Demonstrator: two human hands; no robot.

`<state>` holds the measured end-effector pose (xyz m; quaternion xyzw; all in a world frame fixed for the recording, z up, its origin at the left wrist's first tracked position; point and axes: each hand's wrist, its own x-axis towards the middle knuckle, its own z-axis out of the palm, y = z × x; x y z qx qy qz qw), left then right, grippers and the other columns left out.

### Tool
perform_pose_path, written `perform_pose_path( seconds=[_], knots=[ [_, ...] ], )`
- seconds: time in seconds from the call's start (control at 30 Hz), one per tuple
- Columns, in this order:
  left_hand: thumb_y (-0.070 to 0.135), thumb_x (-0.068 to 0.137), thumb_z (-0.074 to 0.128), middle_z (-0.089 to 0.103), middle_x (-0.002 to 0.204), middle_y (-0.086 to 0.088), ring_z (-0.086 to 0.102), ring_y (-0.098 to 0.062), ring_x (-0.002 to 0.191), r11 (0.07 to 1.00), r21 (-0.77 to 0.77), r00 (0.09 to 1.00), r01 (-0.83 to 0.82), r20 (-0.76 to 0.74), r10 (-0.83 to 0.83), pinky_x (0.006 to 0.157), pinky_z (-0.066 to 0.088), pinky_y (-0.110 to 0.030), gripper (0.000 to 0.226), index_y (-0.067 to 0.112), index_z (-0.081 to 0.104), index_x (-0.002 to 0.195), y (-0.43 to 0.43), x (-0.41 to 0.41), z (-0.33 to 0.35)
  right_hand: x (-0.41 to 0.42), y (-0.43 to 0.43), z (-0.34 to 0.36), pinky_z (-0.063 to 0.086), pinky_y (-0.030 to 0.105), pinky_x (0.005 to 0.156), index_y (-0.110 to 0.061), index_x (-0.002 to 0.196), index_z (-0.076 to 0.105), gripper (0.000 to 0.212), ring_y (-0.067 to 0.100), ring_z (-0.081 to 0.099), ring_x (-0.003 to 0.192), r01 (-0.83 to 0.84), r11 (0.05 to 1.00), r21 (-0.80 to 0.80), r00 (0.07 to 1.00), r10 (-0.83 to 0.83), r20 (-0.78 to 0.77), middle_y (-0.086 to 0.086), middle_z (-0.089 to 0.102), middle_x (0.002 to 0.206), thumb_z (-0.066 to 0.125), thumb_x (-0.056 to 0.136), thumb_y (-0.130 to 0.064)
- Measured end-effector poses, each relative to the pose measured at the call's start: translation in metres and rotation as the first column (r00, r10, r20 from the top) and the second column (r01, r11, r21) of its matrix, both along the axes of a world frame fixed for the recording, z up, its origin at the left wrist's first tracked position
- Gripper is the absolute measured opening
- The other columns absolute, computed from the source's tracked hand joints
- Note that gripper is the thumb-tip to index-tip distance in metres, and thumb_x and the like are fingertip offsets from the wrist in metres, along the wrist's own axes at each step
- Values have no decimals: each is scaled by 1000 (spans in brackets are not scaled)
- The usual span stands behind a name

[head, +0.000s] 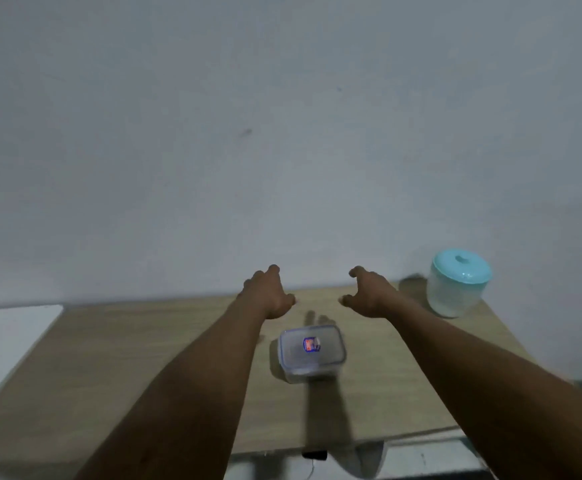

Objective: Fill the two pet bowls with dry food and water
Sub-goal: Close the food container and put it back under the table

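A clear rectangular plastic container (312, 353) with a blue-rimmed lid and a small label stands in the middle of the wooden table (144, 358). Both my arms stretch out over the table. My left hand (270, 294) hovers beyond the container's far left, fingers curled loosely apart and holding nothing. My right hand (367, 292) hovers beyond its far right, also open and empty. A round white tub with a turquoise lid (457, 284) sits at the table's back right corner. No pet bowls are in view.
A pale grey wall (282, 133) rises right behind the table. A white surface (2, 341) adjoins the table on the left. Below the table's front edge lie white floor and a dark cable (313, 455).
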<state>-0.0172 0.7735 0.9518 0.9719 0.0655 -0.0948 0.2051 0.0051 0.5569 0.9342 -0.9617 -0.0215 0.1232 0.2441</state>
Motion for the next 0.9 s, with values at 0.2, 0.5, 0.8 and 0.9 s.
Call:
perform_pose_path(
  seconds=[0.2, 0.5, 0.8, 0.9],
  knots=[
    [47, 86, 65, 31, 151, -9, 34, -32, 137, 971, 204, 979, 128, 130, -157, 106, 39, -52, 86, 29, 14, 152, -62, 3, 126, 12, -45, 133, 42, 39, 107, -17, 152, 29, 75, 28, 47, 134, -109, 993, -47, 977, 116, 178, 12, 47, 148, 65, 92, -44],
    [51, 84, 65, 28, 155, -4, 32, -29, 140, 941, 334, 956, 46, 259, -139, 108, 36, -52, 86, 37, 14, 152, -110, -17, 240, 10, -94, 258, 44, 38, 102, -26, 148, 36, 67, 26, 51, 128, -201, 965, -168, 904, 249, 348, 7, 53, 142, 64, 92, -46],
    [54, 81, 66, 29, 154, -3, 34, -28, 140, 924, 382, 957, 25, 258, -133, 108, 37, -52, 88, 37, 17, 151, -113, -13, 274, 7, -99, 293, 44, 40, 104, -29, 148, 36, 67, 26, 50, 128, -212, 956, -202, 876, 277, 394, 5, 52, 143, 66, 90, -45],
    [54, 81, 66, 30, 155, -1, 33, -27, 140, 921, 388, 949, 24, 281, -143, 108, 37, -52, 88, 36, 17, 151, -110, -12, 281, 12, -94, 297, 44, 40, 104, -29, 148, 36, 66, 26, 50, 128, -208, 956, -205, 867, 277, 414, 5, 53, 142, 65, 90, -45]
  ],
)
